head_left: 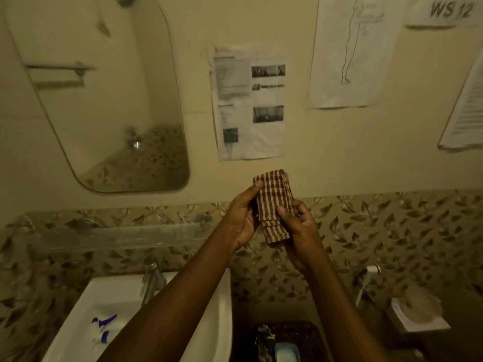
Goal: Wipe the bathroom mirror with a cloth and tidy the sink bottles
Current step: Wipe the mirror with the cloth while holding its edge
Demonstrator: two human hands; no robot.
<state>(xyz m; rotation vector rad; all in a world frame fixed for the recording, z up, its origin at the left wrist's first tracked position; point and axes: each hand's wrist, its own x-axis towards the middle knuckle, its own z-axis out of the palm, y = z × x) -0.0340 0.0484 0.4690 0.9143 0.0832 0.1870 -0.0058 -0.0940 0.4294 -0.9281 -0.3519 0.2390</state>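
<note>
Both hands, left (241,218) and right (300,226), grip the folded cloth (274,205); a flat, tight pad should wipe the mirror (104,100) best.

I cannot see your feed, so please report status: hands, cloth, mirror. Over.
Hands: left hand and right hand both grip the checked cloth, folded. The mirror sits up-left, untouched. Path to it looks free.

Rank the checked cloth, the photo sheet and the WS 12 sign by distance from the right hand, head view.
1. checked cloth, held in the right hand.
2. photo sheet, on the wall above.
3. WS 12 sign, top right.
</note>
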